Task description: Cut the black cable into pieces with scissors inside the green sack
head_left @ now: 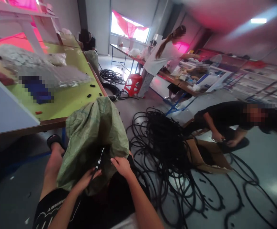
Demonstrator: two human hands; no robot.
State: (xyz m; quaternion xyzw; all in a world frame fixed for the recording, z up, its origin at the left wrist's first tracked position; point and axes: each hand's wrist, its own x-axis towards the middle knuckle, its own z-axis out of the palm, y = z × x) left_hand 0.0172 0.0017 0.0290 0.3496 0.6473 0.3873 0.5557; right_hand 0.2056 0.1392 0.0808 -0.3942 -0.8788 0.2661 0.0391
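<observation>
A green woven sack (81,127) stands open between my knees, its inside dark. My left hand (89,178) is closed around the dark handle of a slim tool (99,162) that looks like scissors, its shiny metal end pointing up over the sack's mouth. At the sack's right side is my right hand (122,166), its fingers curled together; whatever they grip is too dark to make out. Beside the sack on the right lies a large heap of black hose or cable (164,140).
A yellow-green table (69,105) with plastic bags (66,74) stands on the left. To the right, a bent-over person (221,121) works over a cardboard box (210,156). Another person (161,55) stands near a red stool (133,84). Hose loops (233,197) cover the right floor.
</observation>
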